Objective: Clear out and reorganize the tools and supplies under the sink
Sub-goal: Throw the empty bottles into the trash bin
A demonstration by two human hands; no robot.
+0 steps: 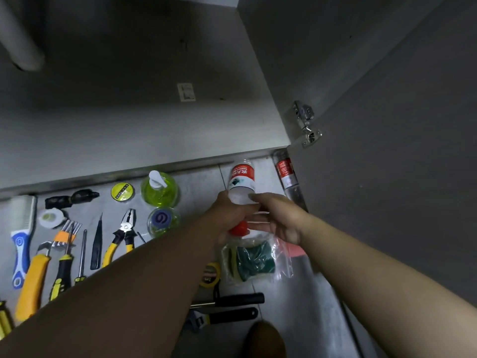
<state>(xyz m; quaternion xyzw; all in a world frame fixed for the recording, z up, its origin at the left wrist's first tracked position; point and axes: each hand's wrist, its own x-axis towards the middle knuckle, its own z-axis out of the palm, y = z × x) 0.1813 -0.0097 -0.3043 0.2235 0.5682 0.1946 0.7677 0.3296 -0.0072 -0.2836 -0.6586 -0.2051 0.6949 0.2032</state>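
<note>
I hold a clear plastic bottle (pixel 241 180) with a red-and-white label and a red cap, its cap end toward me, just in front of the open sink cabinet (pixel 144 120). My left hand (pixel 231 217) grips the bottle's middle. My right hand (pixel 280 219) holds it from the right, thumb on its side and fingers under it. A clear plastic bag (pixel 254 260) with green items inside lies or hangs right below both hands; which one I cannot tell.
Tools lie in rows on the floor at left: yellow pliers (pixel 124 235), tweezers, screwdrivers, a yellow utility knife (pixel 31 281), a blue brush (pixel 22 244), tape rolls, a green soap bottle (pixel 158 188). A wrench (pixel 224 316) lies near me. The open cabinet door (pixel 387 151) stands at right, with a sealant tube (pixel 285 174) beside it.
</note>
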